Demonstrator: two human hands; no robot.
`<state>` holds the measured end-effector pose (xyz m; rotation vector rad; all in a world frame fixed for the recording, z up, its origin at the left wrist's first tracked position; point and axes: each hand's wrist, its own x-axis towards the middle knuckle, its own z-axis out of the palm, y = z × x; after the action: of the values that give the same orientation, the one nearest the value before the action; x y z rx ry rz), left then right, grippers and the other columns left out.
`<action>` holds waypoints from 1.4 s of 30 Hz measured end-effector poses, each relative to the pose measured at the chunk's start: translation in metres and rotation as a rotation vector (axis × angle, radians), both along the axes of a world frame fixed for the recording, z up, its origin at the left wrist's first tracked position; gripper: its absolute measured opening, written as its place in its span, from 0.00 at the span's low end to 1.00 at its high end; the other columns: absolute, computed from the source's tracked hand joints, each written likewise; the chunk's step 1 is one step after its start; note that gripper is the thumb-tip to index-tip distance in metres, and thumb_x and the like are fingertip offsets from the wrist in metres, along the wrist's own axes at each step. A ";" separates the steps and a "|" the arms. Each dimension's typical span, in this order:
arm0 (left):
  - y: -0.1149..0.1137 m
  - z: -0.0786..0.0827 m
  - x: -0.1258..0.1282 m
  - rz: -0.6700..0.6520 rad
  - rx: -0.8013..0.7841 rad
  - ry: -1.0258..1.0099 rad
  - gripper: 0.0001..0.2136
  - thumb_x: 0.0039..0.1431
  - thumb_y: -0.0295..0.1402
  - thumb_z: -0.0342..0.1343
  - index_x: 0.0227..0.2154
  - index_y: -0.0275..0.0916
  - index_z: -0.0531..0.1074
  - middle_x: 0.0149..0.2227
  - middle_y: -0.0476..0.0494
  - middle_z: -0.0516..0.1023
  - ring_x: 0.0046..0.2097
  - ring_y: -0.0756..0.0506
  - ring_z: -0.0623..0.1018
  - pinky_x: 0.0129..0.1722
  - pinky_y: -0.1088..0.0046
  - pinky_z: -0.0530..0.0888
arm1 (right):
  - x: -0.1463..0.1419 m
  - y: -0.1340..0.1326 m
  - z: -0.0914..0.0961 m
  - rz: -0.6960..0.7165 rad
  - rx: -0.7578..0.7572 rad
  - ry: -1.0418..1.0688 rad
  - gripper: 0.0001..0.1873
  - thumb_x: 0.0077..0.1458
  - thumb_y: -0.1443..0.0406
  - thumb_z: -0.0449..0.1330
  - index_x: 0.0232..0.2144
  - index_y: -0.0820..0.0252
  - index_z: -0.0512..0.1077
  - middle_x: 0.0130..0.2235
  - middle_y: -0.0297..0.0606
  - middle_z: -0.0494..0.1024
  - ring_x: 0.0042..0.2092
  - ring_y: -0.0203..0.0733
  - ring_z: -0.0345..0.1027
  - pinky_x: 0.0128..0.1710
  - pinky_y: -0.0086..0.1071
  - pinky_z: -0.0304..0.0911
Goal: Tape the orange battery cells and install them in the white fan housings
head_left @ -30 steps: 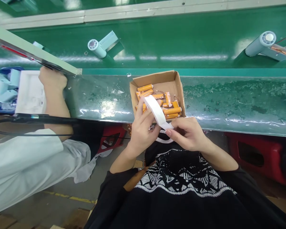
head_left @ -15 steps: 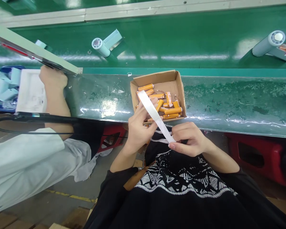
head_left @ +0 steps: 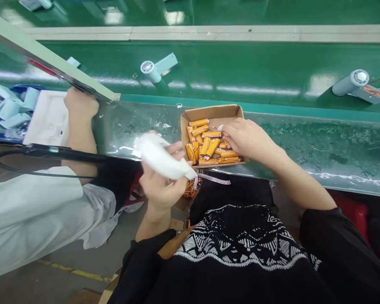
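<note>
My left hand (head_left: 160, 190) is closed around a roll of white tape (head_left: 161, 158), blurred by motion, left of a small cardboard box (head_left: 213, 112). A short loose end of the tape sticks out towards the box. Several orange-wrapped cylindrical batteries (head_left: 212, 145) with thin wires lie jumbled in the box. Reaching over the box's right side, my right hand (head_left: 251, 137) has its fingers bent and pressed together above the batteries. A small white bit (head_left: 221, 127) shows at its fingertips; I cannot make out what it is.
Beyond the bench (head_left: 288, 131) runs a green conveyor belt (head_left: 240, 63) carrying light-blue fan-like parts (head_left: 152, 71). At left, a co-worker's arm (head_left: 80, 122) lies beside a white tray (head_left: 49, 118) and a slanted frame bar (head_left: 50, 59). A printed strip (head_left: 215, 178) hangs below the bench edge.
My right hand has let go of the tape end and moved up into the box. My left hand has moved left with the roll, uncovering more batteries. The view has shifted slightly.
</note>
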<state>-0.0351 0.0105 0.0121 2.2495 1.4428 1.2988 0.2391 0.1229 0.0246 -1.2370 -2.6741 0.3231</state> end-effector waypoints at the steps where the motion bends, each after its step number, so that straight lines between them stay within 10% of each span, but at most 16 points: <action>1: 0.003 0.003 0.005 0.007 0.042 0.047 0.22 0.65 0.26 0.65 0.60 0.48 0.75 0.62 0.42 0.81 0.70 0.30 0.74 0.75 0.28 0.62 | -0.011 0.011 -0.001 0.009 -0.033 -0.085 0.16 0.72 0.67 0.55 0.53 0.66 0.80 0.48 0.54 0.86 0.50 0.55 0.77 0.48 0.42 0.64; 5: 0.013 0.013 0.023 -0.051 0.102 0.146 0.18 0.64 0.22 0.61 0.53 0.45 0.79 0.55 0.43 0.86 0.55 0.36 0.85 0.68 0.37 0.75 | -0.046 0.039 -0.010 0.022 -0.166 -0.275 0.21 0.75 0.60 0.55 0.56 0.70 0.80 0.53 0.61 0.84 0.52 0.60 0.79 0.47 0.43 0.66; 13: 0.013 0.013 0.025 -0.090 0.132 0.250 0.18 0.62 0.18 0.56 0.51 0.42 0.78 0.49 0.43 0.86 0.60 0.35 0.83 0.71 0.33 0.72 | -0.052 0.069 0.001 0.089 -0.440 -0.322 0.17 0.68 0.59 0.65 0.52 0.64 0.82 0.49 0.53 0.86 0.45 0.54 0.80 0.40 0.40 0.64; 20: 0.013 0.005 0.018 -0.077 0.158 0.363 0.14 0.67 0.18 0.55 0.44 0.43 0.80 0.42 0.45 0.84 0.61 0.38 0.81 0.75 0.35 0.68 | 0.017 0.044 0.024 0.113 -0.456 0.648 0.23 0.74 0.48 0.58 0.51 0.60 0.80 0.46 0.42 0.85 0.45 0.44 0.76 0.46 0.38 0.71; 25: 0.016 0.000 0.021 -0.101 0.130 0.384 0.17 0.66 0.15 0.57 0.51 0.40 0.81 0.47 0.38 0.83 0.79 0.29 0.56 0.70 0.45 0.77 | 0.027 -0.013 0.027 0.074 -0.542 1.023 0.25 0.69 0.46 0.66 0.53 0.60 0.79 0.48 0.44 0.85 0.45 0.43 0.81 0.49 0.39 0.77; 31: 0.020 0.005 0.028 -0.122 0.178 0.621 0.15 0.69 0.16 0.57 0.52 0.37 0.80 0.51 0.37 0.83 0.81 0.26 0.48 0.69 0.50 0.80 | 0.031 -0.042 0.028 -0.072 -0.342 0.917 0.18 0.61 0.53 0.74 0.47 0.57 0.83 0.43 0.39 0.87 0.41 0.43 0.81 0.46 0.37 0.76; 42: 0.026 0.028 0.045 -0.218 0.230 0.765 0.14 0.70 0.16 0.54 0.48 0.37 0.80 0.47 0.40 0.82 0.77 0.28 0.64 0.67 0.54 0.81 | 0.046 -0.042 0.052 -0.030 -0.289 0.381 0.14 0.65 0.58 0.70 0.30 0.59 0.79 0.25 0.31 0.76 0.26 0.34 0.63 0.32 0.32 0.55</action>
<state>0.0104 0.0362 0.0405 3.1566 1.1968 0.5648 0.2851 0.0812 0.0764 -1.1457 -2.3354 0.8711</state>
